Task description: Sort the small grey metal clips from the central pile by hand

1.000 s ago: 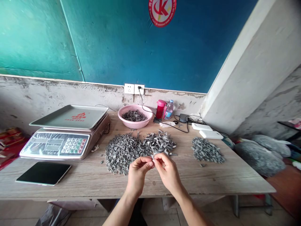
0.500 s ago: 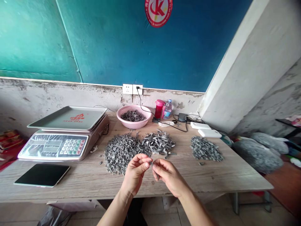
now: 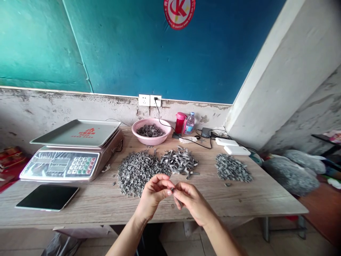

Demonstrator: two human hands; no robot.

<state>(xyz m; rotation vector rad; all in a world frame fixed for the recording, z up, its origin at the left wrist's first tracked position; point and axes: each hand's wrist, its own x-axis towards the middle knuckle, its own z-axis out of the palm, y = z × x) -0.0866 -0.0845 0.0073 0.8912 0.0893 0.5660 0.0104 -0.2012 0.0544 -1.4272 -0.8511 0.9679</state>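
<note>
My left hand is closed, its thumb and fingertips pinching a small grey piece that is mostly covered by the fingers. Touching it from the other side, my right hand is closed on a grey strip, whose end pokes out below the fingers. Both hands meet above the front of the table. Just behind my left hand lies a broad heap of small bent grey pieces. A looser heap of grey strips is beyond the fingertips. Farther right sits a smaller heap of short grey pieces.
On the wooden table, a weighing scale and a black tablet occupy the left. A pink basket of grey strips stands at the back, near a red cup, a water bottle, cables and white boxes.
My hands have come closer together and slightly lower, the fingertips now covering more of the small grey piece. The heaps look the same.
</note>
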